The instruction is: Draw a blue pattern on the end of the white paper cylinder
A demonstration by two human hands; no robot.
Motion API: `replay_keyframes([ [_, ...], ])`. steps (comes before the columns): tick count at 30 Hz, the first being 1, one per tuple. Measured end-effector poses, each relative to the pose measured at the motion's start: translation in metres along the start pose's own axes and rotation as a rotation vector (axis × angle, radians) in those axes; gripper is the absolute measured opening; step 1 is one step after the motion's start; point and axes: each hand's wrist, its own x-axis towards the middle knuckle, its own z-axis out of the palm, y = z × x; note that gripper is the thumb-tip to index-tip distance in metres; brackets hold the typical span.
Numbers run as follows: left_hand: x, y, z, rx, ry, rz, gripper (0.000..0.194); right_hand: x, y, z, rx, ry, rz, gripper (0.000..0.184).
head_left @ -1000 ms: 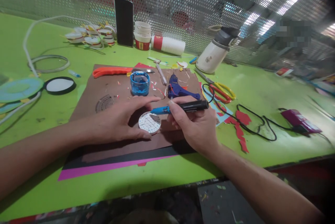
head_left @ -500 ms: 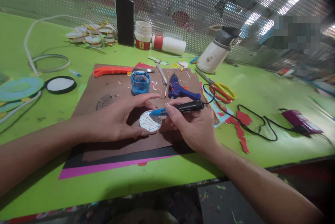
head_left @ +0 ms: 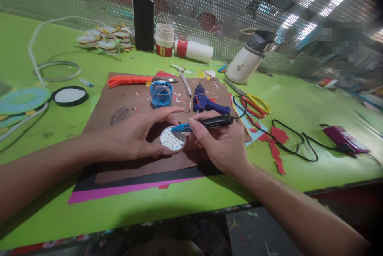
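Note:
A small white disc (head_left: 172, 141), patterned with dark lines and blue dots, lies low over the brown sheet. My left hand (head_left: 139, 134) grips it at the rim, thumb at the near edge and fingers at the far side. In my right hand (head_left: 220, 138) is a marker (head_left: 206, 123) with a blue front and a black rear part. Its blue tip meets the disc's upper part, as far as I can see; the exact contact is too small to tell. Just beyond the hands stand a blue-stained jar (head_left: 161, 94) and a blue glue gun (head_left: 206, 102).
Brown card (head_left: 137, 172) covers the green table (head_left: 302, 108). An orange-handled cutter (head_left: 130, 81) lies behind the jar, scissors (head_left: 255, 104) and a black cable (head_left: 299, 150) to the right. Farther back are a phone (head_left: 143, 24), paper cups (head_left: 194, 50) and a white bottle (head_left: 247, 60).
Both hands keep almost the same pose, with the marker still at the disc. The whole view has shifted very slightly.

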Motion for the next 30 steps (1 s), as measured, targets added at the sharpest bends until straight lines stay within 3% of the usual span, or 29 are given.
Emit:
replay_keyframes([
  [15, 0.0027, 0.0009, 0.0003, 0.022, -0.008, -0.031, 0.107, 0.0022, 0.0027, 0.0033, -0.037, 0.032, -0.093, 0.025],
  [25, 0.0016, -0.0019, 0.0020, 0.038, 0.024, -0.038, 0.113, 0.0016, -0.0020, 0.0032, 0.001, 0.214, -0.088, 0.031],
  [30, 0.0024, -0.0020, 0.0022, 0.025, 0.017, -0.032, 0.111, 0.0016, -0.0023, 0.0049, -0.013, 0.146, -0.096, 0.025],
])
